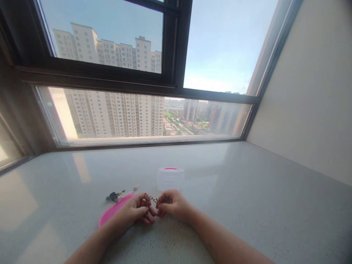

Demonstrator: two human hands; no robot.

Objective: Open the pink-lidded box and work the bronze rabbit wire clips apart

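My left hand (137, 211) and my right hand (172, 204) meet low in the middle of a pale stone sill (247, 190). Both are closed in a pinch on a small brown looped wire piece (151, 200) held between them. It looks like thin copper-coloured wire bent into loops; its exact shape is too small to tell. Under my left hand lies a flat pink lid (111, 213). A small clear plastic tub (170, 178) with pink showing at its top stands just beyond my fingers.
Small dark-handled pliers (114, 195) and a thin pale tool (131, 190) lie left of the tub. A large window (154, 113) with dark frames runs along the back. A cream wall (310, 110) bounds the right side.
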